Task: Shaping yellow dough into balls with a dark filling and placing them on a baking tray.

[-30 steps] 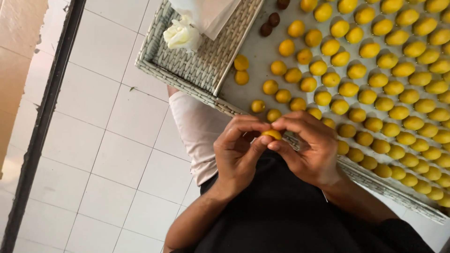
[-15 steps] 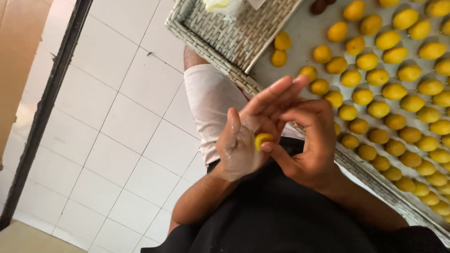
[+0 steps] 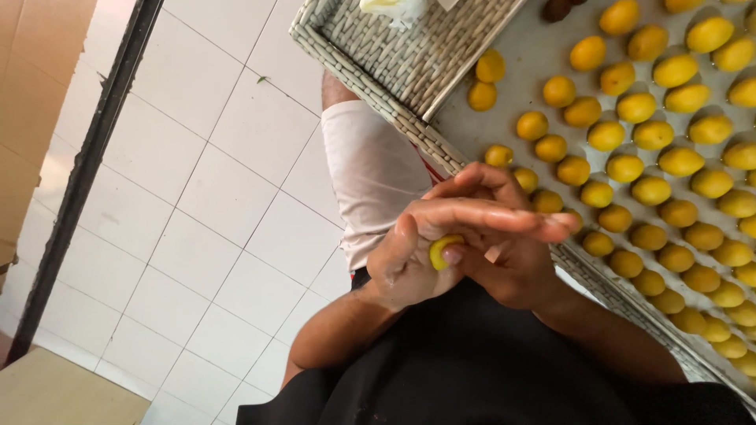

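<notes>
White tiled floor (image 3: 197, 205) at 9 o'clock. Grey surface (image 3: 535, 31) at 2 o'clock, rows of yellow dough balls (image 3: 630, 169); wicker tray (image 3: 409, 55) at 12. Left hand (image 3: 409, 256) flat, fingers toward 3; right hand (image 3: 512, 267) beneath, apparently pressed against it. Yellow dough piece (image 3: 442, 250) clamped between palms.

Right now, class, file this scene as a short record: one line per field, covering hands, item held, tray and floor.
Left hand: palm cupped under the dough piece
Right hand: fingers pressed against the left palm
Item held: small yellow dough piece, between both palms
Tray: grey, rows of yellow balls
Basket: woven, beside the tray
Floor: white tiles
</notes>
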